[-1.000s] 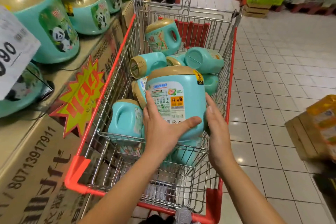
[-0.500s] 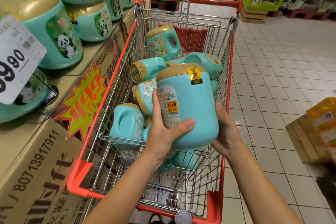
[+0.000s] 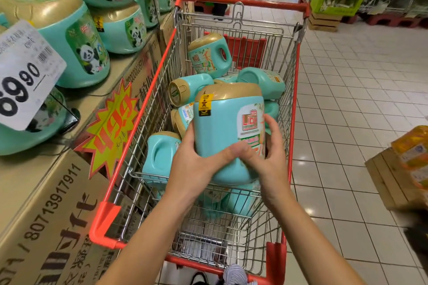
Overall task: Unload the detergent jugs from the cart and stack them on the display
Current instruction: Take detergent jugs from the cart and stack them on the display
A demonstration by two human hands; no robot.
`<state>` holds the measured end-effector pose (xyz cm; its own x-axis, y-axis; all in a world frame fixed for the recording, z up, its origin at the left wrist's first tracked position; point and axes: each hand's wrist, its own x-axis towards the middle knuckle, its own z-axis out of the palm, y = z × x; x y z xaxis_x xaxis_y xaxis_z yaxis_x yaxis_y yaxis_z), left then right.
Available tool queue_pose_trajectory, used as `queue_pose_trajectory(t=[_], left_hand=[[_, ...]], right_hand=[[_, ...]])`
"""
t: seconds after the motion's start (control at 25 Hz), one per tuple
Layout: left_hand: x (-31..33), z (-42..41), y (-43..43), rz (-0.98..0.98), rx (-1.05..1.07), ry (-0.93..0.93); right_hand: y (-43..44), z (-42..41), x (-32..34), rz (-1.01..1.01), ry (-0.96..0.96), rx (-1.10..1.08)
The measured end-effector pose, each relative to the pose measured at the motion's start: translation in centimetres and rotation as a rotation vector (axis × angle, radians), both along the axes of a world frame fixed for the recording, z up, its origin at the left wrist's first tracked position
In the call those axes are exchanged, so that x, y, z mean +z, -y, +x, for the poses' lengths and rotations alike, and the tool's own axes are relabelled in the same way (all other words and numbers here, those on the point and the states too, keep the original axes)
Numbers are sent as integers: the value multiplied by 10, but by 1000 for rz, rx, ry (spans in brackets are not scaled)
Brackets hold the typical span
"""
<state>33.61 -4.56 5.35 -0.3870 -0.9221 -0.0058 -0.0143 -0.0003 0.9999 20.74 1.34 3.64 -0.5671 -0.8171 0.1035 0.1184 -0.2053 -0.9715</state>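
**A:** What's nearest the camera?

**B:** Two bare forearms reaching forward over a wire cart (image 3: 292, 90). The left hand (image 3: 194, 166) and right hand (image 3: 269, 157) are both wrapped round a teal jug (image 3: 220, 132) with a gold cap, fingers curled on its lower body, the left thumb across the front. It is held upright, lifted above the jugs in the basket.

**B:** Beyond it, several more jugs (image 3: 209, 55) lie jumbled in the cart. To the left, just beside the cart, is the display (image 3: 76, 104) of cartons with jugs standing on top.

**A:** How should the move go?

**B:** I'd judge: keep one palm under the base, swing left clear of the cart's red rim, and set it down upright with the panda label facing out, like its neighbours.
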Motion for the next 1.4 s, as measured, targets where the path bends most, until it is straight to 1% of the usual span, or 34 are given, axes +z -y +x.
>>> queue_pose_trajectory(t=[0.04,0.12,0.16,0.28,0.32,0.4,0.48,0.6,0.68,0.76,0.84,0.92,1.0,1.12,1.28,1.4], left_hand=[[0,0,1,-4,45,15],[-3,4,5,31,87,-17],[-5,8,8,70,75,-68],[-9,15,14,185,20,-247],[-10,16,16,202,3,-292],[-11,17,17,204,-44,-347],[-13,18,18,210,-85,-378],[-17,22,15,162,-59,-336],[-20,25,11,94,62,-264],[-23,30,5,62,174,-251],[-25,36,0,70,208,-271],[-24,43,-9,85,256,-271],[-20,49,-22,65,349,-250],[-15,61,-49,43,543,-239],[-7,89,-97,67,811,-307],[0,119,-134,25,950,-364]], right_hand=[[-1,4,-3,-7,-37,2],[-2,5,-4,-25,-37,-16],[-1,1,-3,-21,-22,-45],[2,-18,1,27,-37,-225],[4,-23,2,56,-39,-235],[10,-26,4,124,42,-138],[12,-24,4,131,138,-40],[10,-18,5,100,173,-103],[11,-10,7,105,196,-149],[11,0,8,120,210,-170],[10,9,5,114,171,-187],[8,16,1,111,83,-185],[9,22,0,106,74,-115],[10,33,0,108,91,58],[2,65,10,105,32,404],[-10,99,16,82,-13,637]])
